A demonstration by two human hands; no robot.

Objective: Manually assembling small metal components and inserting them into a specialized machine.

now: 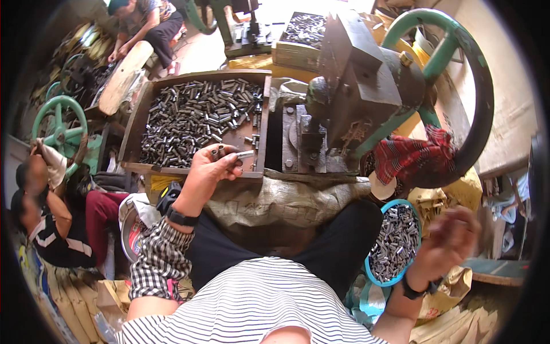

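My left hand (pixel 201 176) is closed on a few short metal tubes (pixel 245 155), held over the near right corner of a wooden tray (pixel 266 109). A heap of similar tubes (pixel 195 117) fills most of that tray. Out to the right, my right hand (pixel 450 243) is raised beside a blue-rimmed basin (pixel 420 229) of shiny tubes (pixel 394 243). Motion smears its fingers, so whether it holds anything is unclear. Between and beyond my hands stands a dark metal press (pixel 364 74), its die block (pixel 309 137) just right of the tray.
A large green handwheel (pixel 484 86) with a red checked cloth (pixel 415 157) rises at right. Sacking (pixel 286 200) covers the edge before my knees. Another tube-filled box (pixel 295 54) stands behind. Two people work at left, one near a green wheel (pixel 60 135). Yellow sacks (pixel 464 192) lie at right.
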